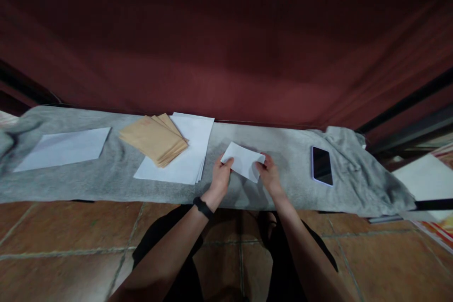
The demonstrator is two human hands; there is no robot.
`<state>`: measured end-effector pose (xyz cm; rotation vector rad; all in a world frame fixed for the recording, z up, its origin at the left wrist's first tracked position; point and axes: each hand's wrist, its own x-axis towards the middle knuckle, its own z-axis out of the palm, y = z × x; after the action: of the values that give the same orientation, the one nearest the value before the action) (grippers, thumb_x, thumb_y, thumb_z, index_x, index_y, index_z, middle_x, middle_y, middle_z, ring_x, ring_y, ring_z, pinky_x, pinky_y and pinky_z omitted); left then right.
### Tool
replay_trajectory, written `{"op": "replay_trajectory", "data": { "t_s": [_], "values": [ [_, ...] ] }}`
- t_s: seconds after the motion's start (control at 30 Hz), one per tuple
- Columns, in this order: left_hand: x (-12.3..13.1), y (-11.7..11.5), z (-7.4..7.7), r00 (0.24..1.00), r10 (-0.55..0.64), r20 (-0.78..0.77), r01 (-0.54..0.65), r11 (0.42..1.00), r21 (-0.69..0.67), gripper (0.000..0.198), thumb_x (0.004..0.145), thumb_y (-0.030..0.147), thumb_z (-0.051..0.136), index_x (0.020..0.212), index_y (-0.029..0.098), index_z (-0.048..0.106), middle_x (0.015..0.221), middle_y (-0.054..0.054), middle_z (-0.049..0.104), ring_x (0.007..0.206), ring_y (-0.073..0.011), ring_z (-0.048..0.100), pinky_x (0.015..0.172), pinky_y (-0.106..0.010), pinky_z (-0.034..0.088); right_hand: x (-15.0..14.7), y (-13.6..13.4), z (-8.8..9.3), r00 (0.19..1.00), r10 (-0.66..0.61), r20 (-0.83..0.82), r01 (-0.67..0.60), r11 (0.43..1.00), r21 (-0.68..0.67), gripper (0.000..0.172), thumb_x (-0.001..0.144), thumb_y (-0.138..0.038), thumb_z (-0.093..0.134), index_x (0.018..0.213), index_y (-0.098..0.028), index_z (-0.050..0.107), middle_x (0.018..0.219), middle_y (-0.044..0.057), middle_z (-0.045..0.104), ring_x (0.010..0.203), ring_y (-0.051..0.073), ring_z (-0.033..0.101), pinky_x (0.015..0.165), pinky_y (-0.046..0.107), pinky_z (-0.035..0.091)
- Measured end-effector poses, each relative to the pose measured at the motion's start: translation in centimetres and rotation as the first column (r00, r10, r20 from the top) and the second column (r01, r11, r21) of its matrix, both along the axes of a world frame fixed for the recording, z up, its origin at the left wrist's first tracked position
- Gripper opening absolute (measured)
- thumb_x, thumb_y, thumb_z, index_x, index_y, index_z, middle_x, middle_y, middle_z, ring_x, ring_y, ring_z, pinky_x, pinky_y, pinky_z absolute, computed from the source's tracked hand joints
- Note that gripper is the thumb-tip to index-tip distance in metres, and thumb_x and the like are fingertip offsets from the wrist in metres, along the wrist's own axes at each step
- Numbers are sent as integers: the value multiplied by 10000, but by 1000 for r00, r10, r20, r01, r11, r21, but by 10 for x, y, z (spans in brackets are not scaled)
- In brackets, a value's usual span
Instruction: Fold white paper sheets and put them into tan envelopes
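A small white rectangle of paper (pixel 243 160), which looks folded, is held just over the grey cloth, tilted down to the right. My left hand (pixel 222 174) pinches its left end, thumb on top. At the right end my right hand (pixel 269 173) grips it the same way, fingers tucked behind. Left of my hands lies a stack of white sheets (pixel 173 173). Several brown paper envelopes (pixel 154 139) rest fanned out on that stack.
Grey cloth (pixel 290 151) covers the narrow bench. Another white sheet (pixel 67 147) lies far left, and a phone (pixel 322 165) with a dark screen lies to the right. A dark red panel (pixel 226 85) rises behind; tiled floor (pixel 63 231) shows in front.
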<state>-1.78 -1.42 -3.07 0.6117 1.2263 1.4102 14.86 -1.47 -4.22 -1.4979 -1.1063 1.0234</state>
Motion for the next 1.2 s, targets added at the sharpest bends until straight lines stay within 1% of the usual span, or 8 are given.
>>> {"op": "replay_trajectory", "data": {
  "t_s": [0.13, 0.27, 0.43, 0.57, 0.67, 0.8, 0.93, 1.2],
  "values": [
    [-21, 5, -8, 885, -70, -460, 78, 997, -1, 574, 780, 72, 626, 1345, 166, 587, 822, 12, 696, 678, -148, 656, 680, -272, 542, 3, 1, -4, 897, -25, 441, -3, 998, 62, 520, 873, -288, 562, 1380, -177, 566, 978, 95, 740, 862, 258, 702, 769, 362, 544],
    [-23, -3, -5, 461, -184, -868, 241, 967, -77, 571, 816, 35, 566, 1368, 179, 584, 1116, -78, 729, 964, -213, 706, 901, -339, 549, -2, -3, -7, 767, -30, 641, -9, 998, 57, 537, 930, -245, 507, 1456, -140, 497, 1030, 139, 735, 889, 280, 705, 802, 382, 544],
    [-16, -17, 6, 19, -217, -976, 249, 947, -205, 455, 917, 125, 498, 1355, 179, 609, 1260, -143, 674, 995, -252, 712, 902, -370, 560, -10, -8, -8, 598, -118, 793, -39, 983, 177, 506, 961, -216, 451, 1444, -73, 502, 1292, 229, 641, 1171, 324, 610, 1000, 477, 492],
    [-12, -19, 3, -197, -63, -978, 308, 943, -123, 466, 951, 158, 443, 1397, 113, 570, 1470, -198, 545, 1328, -331, 550, 1099, -477, 449, -26, -15, -10, 651, -56, 757, -200, 949, 243, 520, 1044, -348, 355, 1490, -108, 472, 1501, 191, 521, 1375, 290, 485, 1127, 500, 422],
    [-4, -19, -14, -251, 5, -968, 502, 856, -126, 548, 970, 152, 372, 1510, 80, 434, 1613, -173, 400, 1512, -285, 340, 1215, -471, 325, -42, -21, -17, 691, 126, 711, -356, 916, 184, 546, 1083, -396, 218, 1513, -174, 470, 1549, 109, 509, 1444, 205, 440, 1192, 451, 379],
    [5, -23, -40, -295, 1, -955, 591, 786, -182, 626, 981, 231, 380, 1578, 60, 302, 1646, -186, 334, 1555, -276, 245, 1259, -491, 248, -53, -27, -24, 618, 190, 763, -385, 919, 83, 586, 1087, -398, 153, 1561, -167, 410, 1603, 93, 444, 1508, 193, 358, 1256, 453, 271],
    [7, -23, -48, -295, -12, -955, 564, 805, -184, 629, 987, 215, 330, 1597, 74, 272, 1670, -170, 278, 1571, -265, 182, 1273, -491, 226, -49, -30, -27, 521, 165, 837, -354, 935, 36, 585, 1088, -371, 160, 1572, -128, 382, 1611, 126, 418, 1526, 220, 331, 1254, 481, 256],
    [-4, -17, -35, -286, -137, -948, 430, 866, -255, 623, 1010, 248, 295, 1593, 32, 265, 1682, -161, 245, 1573, -249, 173, 1288, -434, 169, -30, -37, -35, 358, 43, 933, -335, 938, 86, 593, 1081, -399, 284, 1560, -64, 384, 1604, 200, 390, 1508, 299, 359, 1220, 547, 278]
  ]
}}
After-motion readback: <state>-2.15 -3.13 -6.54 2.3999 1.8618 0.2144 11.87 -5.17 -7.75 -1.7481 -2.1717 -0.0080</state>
